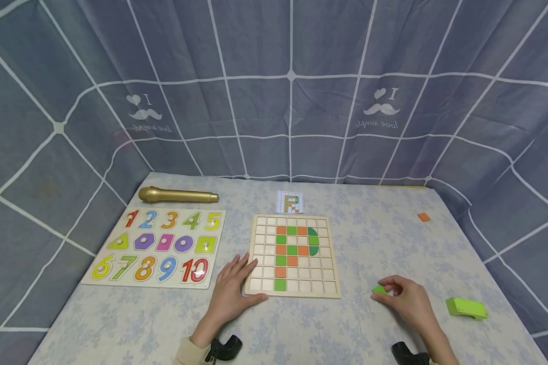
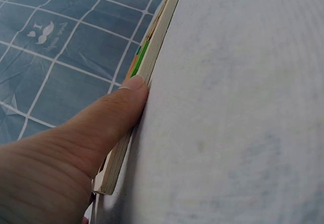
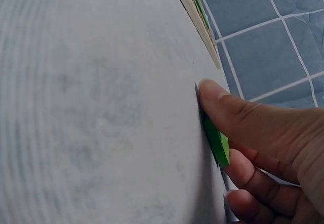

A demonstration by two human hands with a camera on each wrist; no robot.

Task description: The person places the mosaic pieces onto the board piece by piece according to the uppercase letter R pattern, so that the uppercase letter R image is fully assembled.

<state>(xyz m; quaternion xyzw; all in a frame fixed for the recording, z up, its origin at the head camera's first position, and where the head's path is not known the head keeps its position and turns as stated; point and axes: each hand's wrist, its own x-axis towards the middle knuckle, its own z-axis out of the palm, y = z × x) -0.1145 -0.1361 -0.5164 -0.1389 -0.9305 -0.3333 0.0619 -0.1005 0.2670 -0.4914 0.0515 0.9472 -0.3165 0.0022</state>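
A wooden grid board (image 1: 308,284) lies flat at the middle of the table, with orange, green and dark green pieces set in a P-like pattern. My left hand (image 1: 230,290) rests at its near left corner, fingers spread along the left edge and thumb against the front edge; the left wrist view shows the thumb (image 2: 109,112) pressed to the board's side. To the right of the board, my right hand (image 1: 406,299) pinches a small green tile (image 3: 217,144) between thumb and fingers, low at the table. The fingers partly hide its shape.
Behind the board lies a pattern card (image 1: 289,202). A number puzzle board (image 1: 152,280) and a gold microphone (image 1: 180,195) occupy the left side. On the right are a bright green block (image 1: 467,308) and, farther back, an orange tile (image 1: 423,217). Grey-blue curtains (image 1: 319,111) enclose the table.
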